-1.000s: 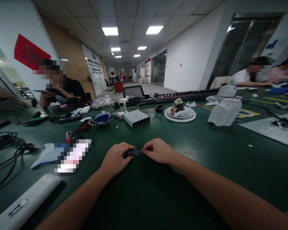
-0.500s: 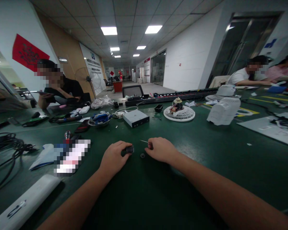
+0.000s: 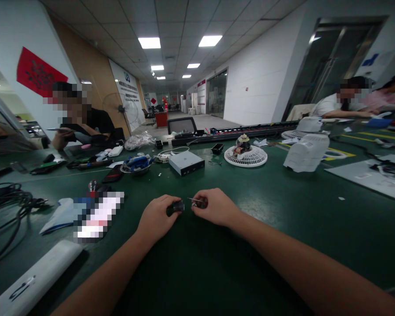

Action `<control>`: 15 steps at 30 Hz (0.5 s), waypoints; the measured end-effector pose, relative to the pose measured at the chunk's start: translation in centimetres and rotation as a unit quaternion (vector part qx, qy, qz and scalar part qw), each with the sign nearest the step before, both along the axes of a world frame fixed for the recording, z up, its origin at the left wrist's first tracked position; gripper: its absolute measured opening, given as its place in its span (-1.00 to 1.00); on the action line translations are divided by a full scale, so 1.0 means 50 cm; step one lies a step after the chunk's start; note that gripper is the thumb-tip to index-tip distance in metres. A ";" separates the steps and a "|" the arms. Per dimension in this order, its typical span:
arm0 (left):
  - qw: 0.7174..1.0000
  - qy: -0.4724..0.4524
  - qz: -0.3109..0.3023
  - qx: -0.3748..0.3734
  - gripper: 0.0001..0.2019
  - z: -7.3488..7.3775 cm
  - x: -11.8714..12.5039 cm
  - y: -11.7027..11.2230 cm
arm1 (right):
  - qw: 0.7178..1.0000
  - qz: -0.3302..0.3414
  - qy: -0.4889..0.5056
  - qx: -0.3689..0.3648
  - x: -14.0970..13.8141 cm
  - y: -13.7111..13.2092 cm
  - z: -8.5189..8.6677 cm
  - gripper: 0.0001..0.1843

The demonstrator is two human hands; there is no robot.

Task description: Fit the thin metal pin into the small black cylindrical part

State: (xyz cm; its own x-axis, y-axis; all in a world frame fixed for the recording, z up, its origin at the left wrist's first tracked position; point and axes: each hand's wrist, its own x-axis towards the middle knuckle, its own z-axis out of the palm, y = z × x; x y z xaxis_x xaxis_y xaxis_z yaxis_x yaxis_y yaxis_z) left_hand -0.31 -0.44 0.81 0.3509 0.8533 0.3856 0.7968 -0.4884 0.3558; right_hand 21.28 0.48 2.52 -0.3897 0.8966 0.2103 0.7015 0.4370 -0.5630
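My left hand (image 3: pixel 157 216) is closed around a short dark cylinder (image 3: pixel 177 206) with a shiny end facing right; its exact kind is unclear. Just across a narrow gap, my right hand (image 3: pixel 215 207) pinches a thin metal rod (image 3: pixel 194 199) that points left toward the cylinder. Between the same thumb and fingertips sits a small round dark part (image 3: pixel 194 204), mostly covered by the fingers. Both hands are low over the green tabletop (image 3: pixel 197 263), and the cylinder and rod do not touch.
Beyond my hands lie a grey disc drive (image 3: pixel 187 163), a white fan grille with a motor (image 3: pixel 245 156) and a white plastic housing (image 3: pixel 307 152). On the left are black cables (image 3: pixel 15 206), a blue-white packet (image 3: pixel 57 215) and a long white box (image 3: pixel 33 278). Other people sit at both sides.
My right hand has picked up the small round part from the table and moved slightly left, the thin rod still in its fingers. My left hand has hardly moved.
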 end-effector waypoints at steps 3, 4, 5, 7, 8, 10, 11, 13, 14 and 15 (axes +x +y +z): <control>1.000 0.001 -0.008 0.006 -0.72 -0.001 0.001 -0.001 | 1.000 0.012 0.022 0.008 -0.001 -0.002 0.002 -0.73; 1.000 0.001 -0.010 0.008 -0.73 -0.001 0.002 -0.001 | 0.999 0.016 0.026 0.010 -0.002 -0.002 0.002 -0.72; 1.000 0.000 -0.012 0.009 -0.72 -0.002 0.002 -0.001 | 0.999 0.019 0.031 0.013 -0.003 -0.001 0.001 -0.72; 1.000 -0.005 -0.018 0.013 -0.72 -0.002 0.002 -0.002 | 0.998 0.023 0.051 0.014 -0.004 0.001 0.000 -0.71; 1.000 -0.009 -0.022 0.015 -0.72 -0.001 0.002 -0.002 | 0.997 0.027 0.066 0.010 -0.004 0.003 0.000 -0.70; 0.999 -0.014 -0.029 0.017 -0.71 -0.001 0.002 -0.003 | 0.994 0.040 0.099 0.006 -0.004 0.006 -0.001 -0.68; 0.999 -0.016 -0.030 0.018 -0.71 -0.001 0.003 -0.003 | 0.993 0.047 0.112 0.011 -0.004 0.007 -0.001 -0.67; 0.999 -0.020 -0.032 0.019 -0.71 0.000 0.003 -0.004 | 0.990 0.061 0.120 0.035 -0.003 0.009 -0.002 -0.69; 0.999 -0.023 -0.032 0.021 -0.71 0.000 0.003 -0.005 | 0.990 0.068 0.116 0.046 -0.003 0.009 -0.002 -0.70; 0.999 -0.027 -0.034 0.023 -0.71 0.001 0.003 -0.005 | 0.990 0.073 0.110 0.053 -0.003 0.008 -0.001 -0.71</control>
